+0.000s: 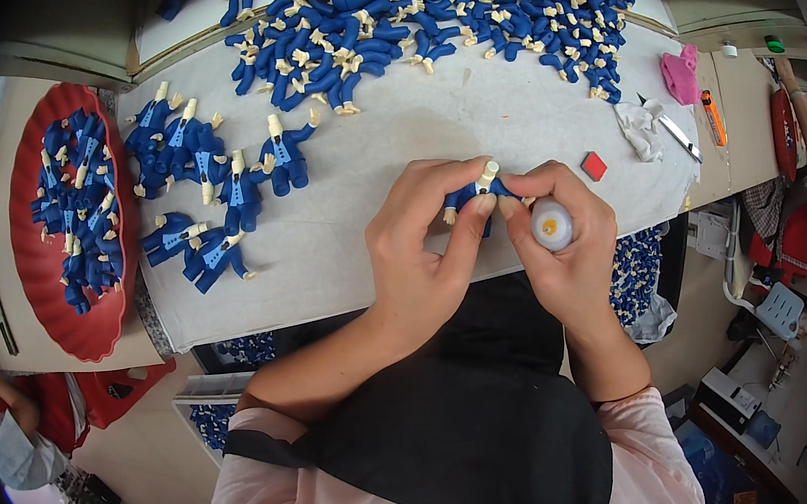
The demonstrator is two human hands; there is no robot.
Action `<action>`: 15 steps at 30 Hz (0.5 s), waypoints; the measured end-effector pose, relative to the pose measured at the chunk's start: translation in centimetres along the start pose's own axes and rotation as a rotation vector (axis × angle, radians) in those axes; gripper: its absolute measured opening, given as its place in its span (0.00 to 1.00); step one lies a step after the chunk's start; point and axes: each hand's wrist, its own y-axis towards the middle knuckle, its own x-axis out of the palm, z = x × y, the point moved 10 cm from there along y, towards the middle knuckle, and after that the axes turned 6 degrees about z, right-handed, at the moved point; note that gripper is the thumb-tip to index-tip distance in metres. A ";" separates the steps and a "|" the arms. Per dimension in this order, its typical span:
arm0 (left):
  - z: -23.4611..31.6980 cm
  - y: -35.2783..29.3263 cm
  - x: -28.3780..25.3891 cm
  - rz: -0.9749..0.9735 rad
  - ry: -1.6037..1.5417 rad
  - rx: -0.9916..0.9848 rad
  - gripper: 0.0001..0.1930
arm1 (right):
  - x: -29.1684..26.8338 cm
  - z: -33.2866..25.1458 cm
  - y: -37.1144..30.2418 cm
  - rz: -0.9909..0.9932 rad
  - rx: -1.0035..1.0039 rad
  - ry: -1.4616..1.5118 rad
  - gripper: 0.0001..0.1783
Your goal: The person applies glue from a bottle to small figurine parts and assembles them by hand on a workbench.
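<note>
My left hand [420, 245] and my right hand [569, 242] meet over the near edge of the table. Between their thumbs and fingers they pinch a small blue toy figure [488, 179] with a cream neck peg on top and cream hands at the sides. Tucked in the curled fingers of my right hand is a small pale bottle [551, 225], its yellowish tip facing up. Much of the figure's lower body is hidden by my fingers. Several similar figures [281, 154], headless with light-blue fronts, lie on the white sheet to the left.
A heap of loose blue arms and body parts [358, 46] spreads across the back. At far left, a red scalloped tray [26, 238] holds more figures. To the right lie a red block [594, 166], crumpled tissue [638, 130], a metal blade [680, 137], an orange cutter [714, 118] and pink cloth [680, 75]. Co-workers sit on both sides.
</note>
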 end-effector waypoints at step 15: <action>0.0 0.1 0.0 0.007 0.025 0.037 0.13 | 0.0 0.1 0.1 0.012 -0.005 -0.010 0.06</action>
